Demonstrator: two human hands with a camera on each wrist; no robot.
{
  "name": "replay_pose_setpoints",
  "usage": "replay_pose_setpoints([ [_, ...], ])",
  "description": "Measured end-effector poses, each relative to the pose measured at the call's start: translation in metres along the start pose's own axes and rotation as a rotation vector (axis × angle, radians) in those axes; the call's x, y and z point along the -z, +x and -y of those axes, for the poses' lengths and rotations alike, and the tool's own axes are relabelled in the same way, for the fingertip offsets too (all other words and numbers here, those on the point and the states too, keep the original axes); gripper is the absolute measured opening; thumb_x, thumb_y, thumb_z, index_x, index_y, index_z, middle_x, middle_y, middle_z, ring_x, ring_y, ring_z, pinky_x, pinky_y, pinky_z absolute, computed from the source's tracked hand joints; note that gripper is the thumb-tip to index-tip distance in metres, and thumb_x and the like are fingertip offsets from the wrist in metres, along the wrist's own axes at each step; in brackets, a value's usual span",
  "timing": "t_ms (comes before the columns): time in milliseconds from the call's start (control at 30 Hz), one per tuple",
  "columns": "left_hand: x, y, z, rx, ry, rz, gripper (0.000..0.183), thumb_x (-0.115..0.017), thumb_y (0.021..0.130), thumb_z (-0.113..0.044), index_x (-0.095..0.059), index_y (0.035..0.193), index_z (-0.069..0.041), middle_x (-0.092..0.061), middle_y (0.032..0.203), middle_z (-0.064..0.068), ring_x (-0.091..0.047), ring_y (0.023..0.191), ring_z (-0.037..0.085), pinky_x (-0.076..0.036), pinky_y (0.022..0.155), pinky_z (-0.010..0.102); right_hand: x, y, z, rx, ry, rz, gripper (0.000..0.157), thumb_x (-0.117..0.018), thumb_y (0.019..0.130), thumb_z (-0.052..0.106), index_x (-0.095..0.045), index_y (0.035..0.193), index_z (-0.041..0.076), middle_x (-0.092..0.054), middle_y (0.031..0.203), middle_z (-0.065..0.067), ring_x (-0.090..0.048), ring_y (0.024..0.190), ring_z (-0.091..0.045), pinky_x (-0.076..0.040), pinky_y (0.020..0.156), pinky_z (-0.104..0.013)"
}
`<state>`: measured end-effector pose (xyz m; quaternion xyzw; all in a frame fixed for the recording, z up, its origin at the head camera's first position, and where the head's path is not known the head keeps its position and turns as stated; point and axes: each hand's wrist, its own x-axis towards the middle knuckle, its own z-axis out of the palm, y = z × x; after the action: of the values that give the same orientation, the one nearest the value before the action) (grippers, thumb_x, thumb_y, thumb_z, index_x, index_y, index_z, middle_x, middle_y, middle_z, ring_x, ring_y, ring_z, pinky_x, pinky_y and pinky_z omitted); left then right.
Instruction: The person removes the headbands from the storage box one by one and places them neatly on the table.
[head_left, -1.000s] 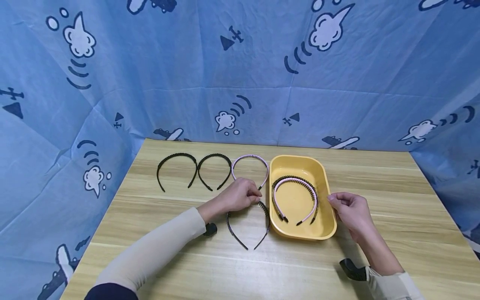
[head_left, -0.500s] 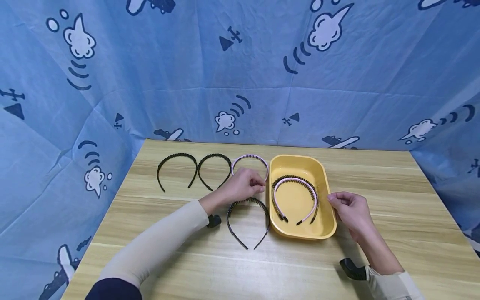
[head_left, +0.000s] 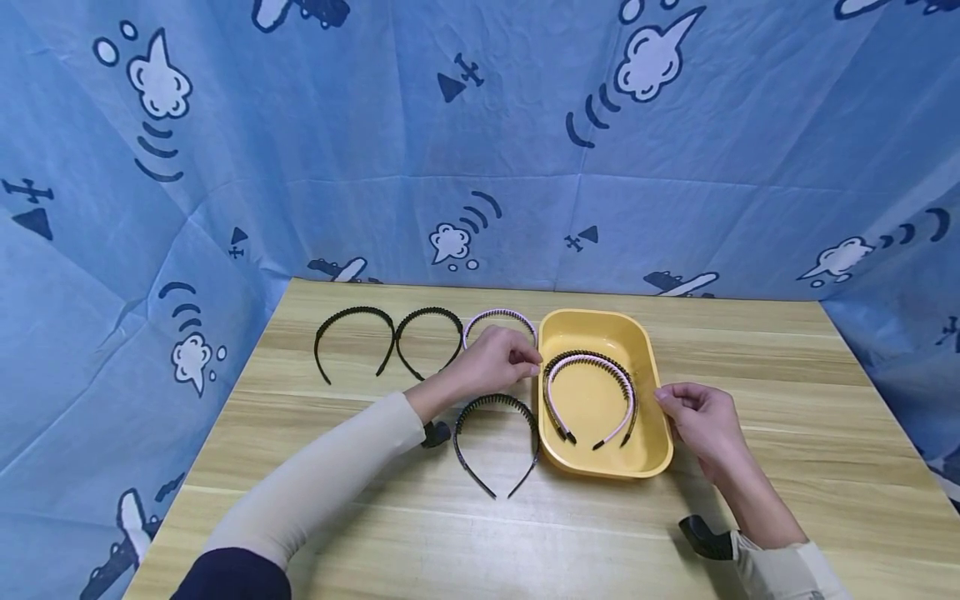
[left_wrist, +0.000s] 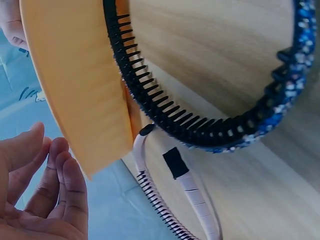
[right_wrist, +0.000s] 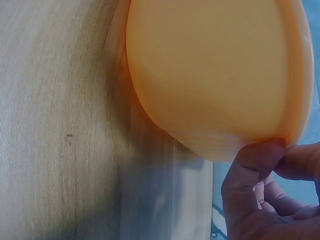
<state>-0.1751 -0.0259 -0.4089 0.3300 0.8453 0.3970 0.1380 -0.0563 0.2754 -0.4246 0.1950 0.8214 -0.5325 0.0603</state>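
Note:
A yellow plastic basin stands on the table, with a pink headband and a dark headband lying inside it. My right hand pinches the basin's right rim between thumb and fingers, as the right wrist view also shows. At the opposite side, my left hand has its fingertips right by the left rim; its thumb and fingers are bent loosely with nothing between them. Partly covered by that hand is a second pink headband. Just below it lies a black headband with blue glitter.
Two black headbands, one at far left and one beside it, lie in a row on the wooden table. A blue patterned cloth hangs behind and beside the table.
My left hand has moved up and to the right, from over the top of the glittery headband to the basin's left rim. The right hand stays where it was on the basin.

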Motion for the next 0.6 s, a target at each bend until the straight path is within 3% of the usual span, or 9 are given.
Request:
replay_pose_setpoints([
  [300,0.004,0.006,-0.009,-0.003,-0.006,0.012,0.017,-0.076,0.096,-0.008,-0.080,0.111,-0.001,-0.081,0.102,0.009,-0.069,0.084,0.009,-0.056,0.077,0.017,0.001,0.000,0.000,0.009,0.001,-0.006,0.037,-0.058,0.108,0.016,-0.059,0.126,-0.016,-0.066,0.077,0.012,-0.061,0.069,0.000,-0.056,0.060,-0.021],
  [600,0.008,0.014,-0.017,-0.028,0.050,0.013,0.016,-0.076,0.097,-0.012,-0.082,0.110,-0.005,-0.081,0.106,0.007,-0.070,0.090,0.012,-0.055,0.081,0.019,0.000,0.000,-0.001,0.012,0.010,-0.013,0.035,-0.060,0.107,0.015,-0.061,0.123,-0.016,-0.065,0.074,0.013,-0.060,0.066,0.000,-0.055,0.059,-0.021],
])
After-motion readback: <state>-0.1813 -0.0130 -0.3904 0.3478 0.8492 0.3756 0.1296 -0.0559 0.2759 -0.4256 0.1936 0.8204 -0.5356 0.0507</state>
